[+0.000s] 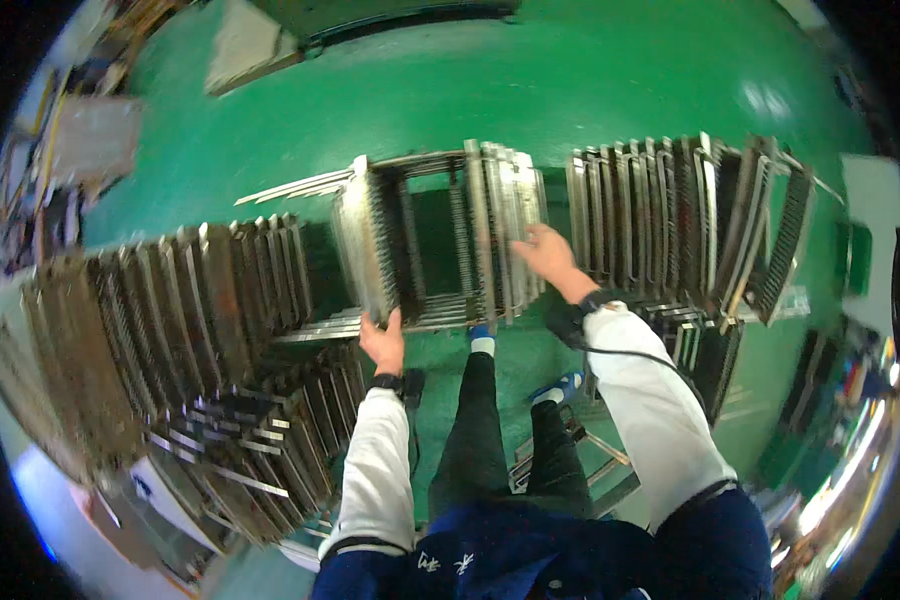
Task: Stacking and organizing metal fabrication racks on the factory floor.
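Note:
My left hand (pixel 382 342) is at the lower end of a slotted metal frame (pixel 375 235), its thumb and fingers on either side of the frame's end. This frame stands upright and looks smeared by motion. To its right, across a gap, several similar upright metal frames (pixel 502 225) stand close together. My right hand (pixel 552 258) is at the right side of this group, fingers stretched toward the frames and apart, with nothing visible in it. Whether its fingertips touch a frame is hard to tell. Long metal rails (pixel 335 328) run under the frames.
On the left a long row of dark slotted frames (pixel 170 310) stands, with more frames (pixel 290 440) nearer me. Another row (pixel 640 215) stands on the right, its end frames leaning. Below are the green floor (pixel 420 100) and my blue shoes (pixel 558 388). A pale board (pixel 250 50) lies far off.

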`<move>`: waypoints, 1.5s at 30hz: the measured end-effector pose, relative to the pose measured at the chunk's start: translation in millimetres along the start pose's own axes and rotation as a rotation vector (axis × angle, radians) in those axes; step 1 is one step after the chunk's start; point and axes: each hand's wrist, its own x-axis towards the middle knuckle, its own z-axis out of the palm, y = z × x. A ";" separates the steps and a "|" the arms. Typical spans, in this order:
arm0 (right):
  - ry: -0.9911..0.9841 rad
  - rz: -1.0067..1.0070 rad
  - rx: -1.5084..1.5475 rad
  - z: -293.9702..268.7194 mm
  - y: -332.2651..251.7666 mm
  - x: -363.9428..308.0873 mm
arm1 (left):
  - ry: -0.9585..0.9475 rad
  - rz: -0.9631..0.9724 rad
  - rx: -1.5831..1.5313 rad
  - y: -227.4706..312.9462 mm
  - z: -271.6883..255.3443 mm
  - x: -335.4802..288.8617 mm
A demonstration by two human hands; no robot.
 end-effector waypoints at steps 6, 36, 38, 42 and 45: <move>-0.054 0.217 -0.042 23.6 -5.7 14.2 | -0.128 0.012 0.228 15.8 8.3 -14.9; -0.025 0.319 -0.066 68.3 -12.5 -18.4 | -0.275 -0.009 -0.039 -22.2 10.4 -1.9; -0.033 0.321 -0.083 70.6 -18.4 -27.4 | -0.285 -0.029 -0.014 -29.3 1.4 -5.7; -0.014 0.308 -0.075 73.8 -18.4 -26.5 | -0.249 0.046 0.005 -32.5 4.0 -3.5; 0.020 0.285 -0.064 70.7 -13.5 -14.4 | -0.278 0.048 0.047 -36.0 14.8 4.1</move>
